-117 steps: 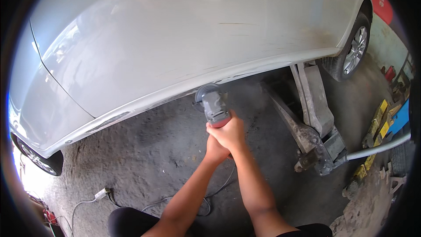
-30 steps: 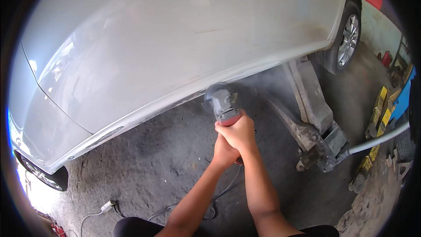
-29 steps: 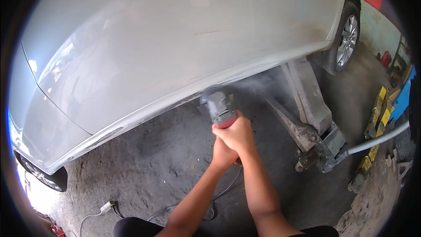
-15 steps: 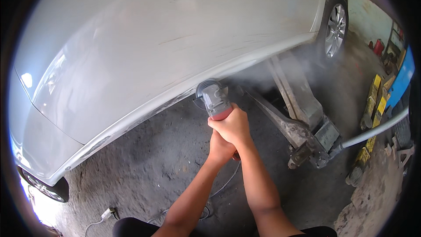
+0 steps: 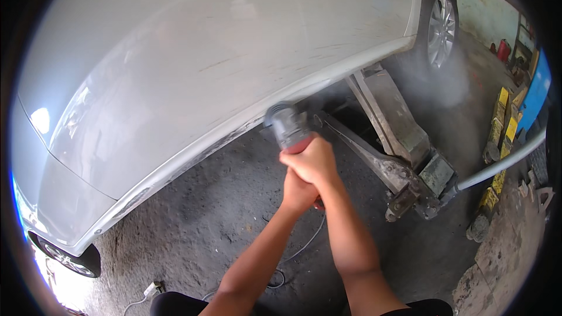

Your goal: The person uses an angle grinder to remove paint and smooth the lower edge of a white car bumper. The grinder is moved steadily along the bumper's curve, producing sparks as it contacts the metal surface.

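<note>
Both my hands are wrapped round an angle grinder with a grey head and red body. My right hand grips it just behind the head, the thumb pointing left. Below it, my left hand is closed round the rear of the body, partly hidden by the right. The grinder's head is at the lower sill of a silver car, where the paint looks scuffed and worn. Motion blurs the head, and the disc itself is hidden. Scratches run along the door above.
A floor jack reaches under the car, its long handle pointing right. Dust hangs near the wheel. A grey cord trails on the dark floor to a plug connector. Yellow-and-black bars lie at right.
The dust cloud under the car has thinned round the jack and drifted toward the wheel. My view has shifted slightly. The grinder stays at the sill in both hands.
</note>
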